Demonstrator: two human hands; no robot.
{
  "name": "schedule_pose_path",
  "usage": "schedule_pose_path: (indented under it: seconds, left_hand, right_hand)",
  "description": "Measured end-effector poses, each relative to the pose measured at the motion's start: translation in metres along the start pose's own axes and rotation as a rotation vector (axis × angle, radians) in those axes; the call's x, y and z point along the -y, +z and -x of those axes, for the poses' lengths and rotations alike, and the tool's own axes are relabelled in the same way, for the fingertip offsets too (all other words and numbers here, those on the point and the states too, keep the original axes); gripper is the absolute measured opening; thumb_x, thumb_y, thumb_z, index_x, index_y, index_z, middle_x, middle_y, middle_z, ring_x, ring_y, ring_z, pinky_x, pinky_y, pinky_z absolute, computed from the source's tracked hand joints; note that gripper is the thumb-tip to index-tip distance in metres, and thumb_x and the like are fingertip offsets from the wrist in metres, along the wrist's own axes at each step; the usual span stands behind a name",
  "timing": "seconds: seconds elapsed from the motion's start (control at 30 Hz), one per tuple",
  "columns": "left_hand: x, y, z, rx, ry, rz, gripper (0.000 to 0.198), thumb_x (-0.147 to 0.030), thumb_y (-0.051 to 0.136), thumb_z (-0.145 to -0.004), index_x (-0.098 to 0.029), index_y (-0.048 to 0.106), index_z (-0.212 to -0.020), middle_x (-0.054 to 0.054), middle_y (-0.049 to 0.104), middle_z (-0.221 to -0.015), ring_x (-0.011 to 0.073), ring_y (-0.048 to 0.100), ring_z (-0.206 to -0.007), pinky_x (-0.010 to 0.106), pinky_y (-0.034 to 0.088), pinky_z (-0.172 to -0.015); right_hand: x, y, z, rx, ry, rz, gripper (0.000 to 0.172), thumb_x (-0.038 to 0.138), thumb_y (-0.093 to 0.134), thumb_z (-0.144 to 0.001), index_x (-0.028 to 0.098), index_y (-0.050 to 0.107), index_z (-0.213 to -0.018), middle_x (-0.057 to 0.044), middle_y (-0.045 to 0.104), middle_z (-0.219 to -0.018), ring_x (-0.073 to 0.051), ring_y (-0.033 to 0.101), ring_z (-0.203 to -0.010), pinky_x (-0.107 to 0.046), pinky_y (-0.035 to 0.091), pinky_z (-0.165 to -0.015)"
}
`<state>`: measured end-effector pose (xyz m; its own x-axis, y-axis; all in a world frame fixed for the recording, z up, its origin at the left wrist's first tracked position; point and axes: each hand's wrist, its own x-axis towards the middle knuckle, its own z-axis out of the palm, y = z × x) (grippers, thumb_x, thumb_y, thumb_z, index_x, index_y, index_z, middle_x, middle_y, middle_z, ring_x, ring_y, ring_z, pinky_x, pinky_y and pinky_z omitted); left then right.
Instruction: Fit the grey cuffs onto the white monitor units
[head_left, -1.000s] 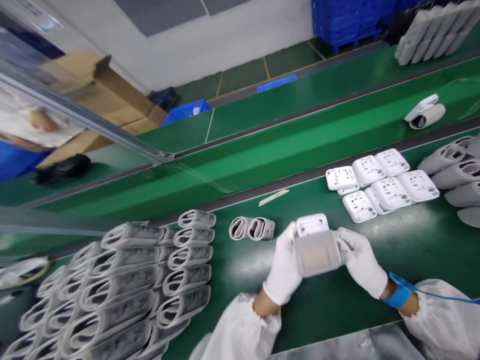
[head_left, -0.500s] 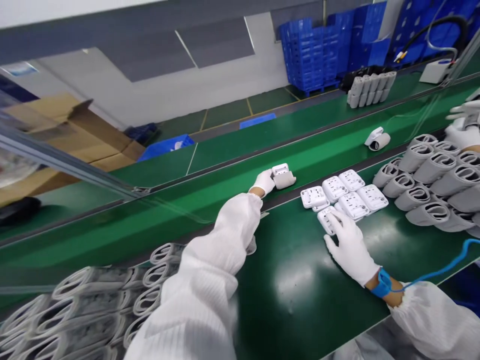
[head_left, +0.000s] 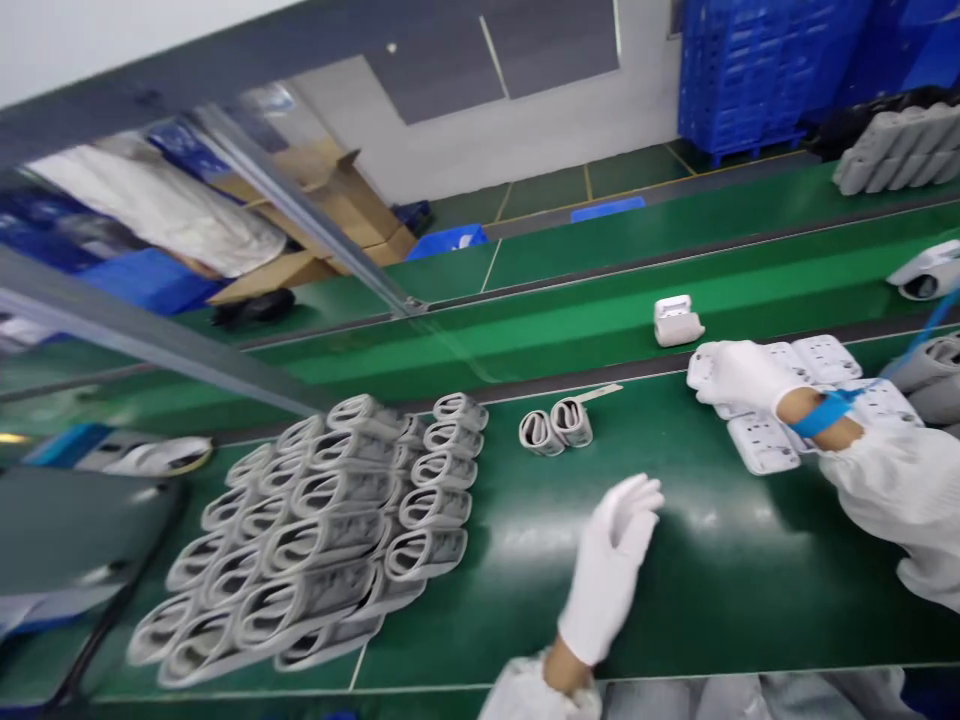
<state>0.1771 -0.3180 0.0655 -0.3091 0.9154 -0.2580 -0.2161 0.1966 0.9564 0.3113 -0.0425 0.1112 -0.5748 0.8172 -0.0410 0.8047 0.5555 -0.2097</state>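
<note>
My left hand (head_left: 611,565), white-gloved, is over the near part of the green table. Its fingers are stretched out, the thumb stands apart, and nothing is in it. In a white glove with a blue wrist strap, my right hand (head_left: 750,378) reaches over a cluster of flat white plastic devices. Its fingers close over the leftmost white device (head_left: 699,372), which they partly cover. Closest to me in that cluster lies another white device (head_left: 763,445). On the green belt beyond stands a white unit with a rolled grey cuff (head_left: 677,328).
Rows of rolled grey cuffs (head_left: 322,540) are stacked on the left of the table. Two small grey rolls (head_left: 556,428) lie near its far edge. More grey cuffs (head_left: 937,375) stand at the right. A metal post (head_left: 300,215) slants up at the left.
My left hand has let go of the unit on the belt and drawn back over the table. My right hand has moved from the nearest device to the leftmost one. The view has swung left.
</note>
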Motion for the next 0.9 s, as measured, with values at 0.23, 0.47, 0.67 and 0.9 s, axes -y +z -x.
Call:
schedule_pose_path:
  seconds: [0.23, 0.47, 0.67, 0.9]
  left_hand:
    - [0.015, 0.027, 0.014, -0.292, 0.094, 0.590, 0.084, -0.058, 0.068, -0.096, -0.032, 0.027, -0.165, 0.016, 0.046, -0.164, 0.0339, 0.055, -0.144, 0.047, 0.051, -0.115]
    - [-0.024, -0.068, -0.017, -0.570, 0.291, -0.022, 0.037, -0.032, 0.069, -0.090, -0.021, 0.060, -0.125, 0.008, 0.074, -0.110, 0.0214, 0.073, -0.092, 0.037, 0.061, -0.087]
    - [-0.032, -0.111, -0.062, -0.354, 0.680, -1.021, 0.042, -0.010, 0.055, -0.088, -0.019, 0.057, -0.128, 0.016, 0.067, -0.134, 0.0315, 0.065, -0.127, 0.048, 0.052, -0.109]
    - [-0.019, -0.106, -0.067, -0.465, 0.624, -0.949, 0.031, -0.011, 0.058, -0.084, -0.022, 0.055, -0.113, 0.007, 0.066, -0.103, 0.0236, 0.069, -0.090, 0.039, 0.058, -0.086]
  right_hand:
    - [0.114, 0.012, 0.084, 0.277, -0.617, -0.518, 0.029, 0.023, 0.080, -0.073, 0.023, 0.067, -0.099, 0.000, 0.073, -0.095, -0.020, 0.070, -0.082, -0.027, 0.053, -0.072]
    - [0.151, 0.058, 0.038, -0.118, -0.702, -0.619, 0.070, 0.037, 0.078, -0.087, 0.026, 0.053, -0.151, -0.015, 0.034, -0.168, -0.036, 0.026, -0.159, -0.059, 0.026, -0.129]
    - [0.172, 0.120, -0.002, -0.222, -0.435, -0.979, 0.037, 0.034, 0.072, -0.085, 0.021, 0.068, -0.119, -0.016, 0.055, -0.148, -0.033, 0.053, -0.140, -0.052, 0.043, -0.120]
    - [0.172, 0.125, -0.037, -0.274, 0.063, -1.358, 0.028, 0.049, 0.055, -0.088, 0.022, 0.055, -0.098, -0.005, 0.066, -0.083, -0.025, 0.068, -0.080, -0.044, 0.061, -0.079]
